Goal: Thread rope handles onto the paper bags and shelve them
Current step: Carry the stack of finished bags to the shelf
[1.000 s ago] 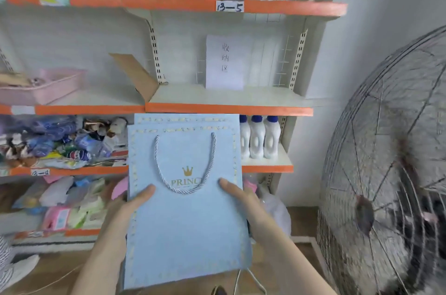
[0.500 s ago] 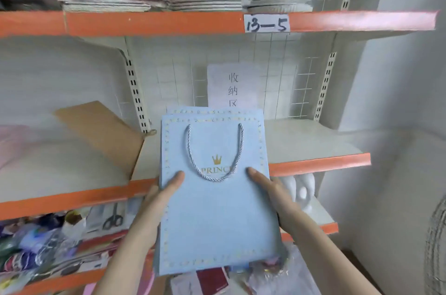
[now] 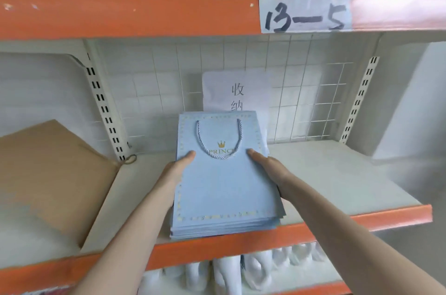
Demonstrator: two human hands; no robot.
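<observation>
The roped stack of paper bags (image 3: 224, 188) seemingly rests on the shelf (image 3: 325, 174), left hand (image 3: 177, 169) and right hand (image 3: 268, 165) gripping its sides, release remaining.

Two bare forearms come up from the bottom of the view, one on each side. No sleeve covers either arm as far as can be seen; both are uncovered from the lower edge to the wrist. The left hand (image 3: 179, 169) wears no glove, ring or band. The right hand (image 3: 266, 165) is likewise ungloved, its wrist without watch or bracelet. Fingernails are too blurred to judge. The rest of the person lies outside the picture.
</observation>
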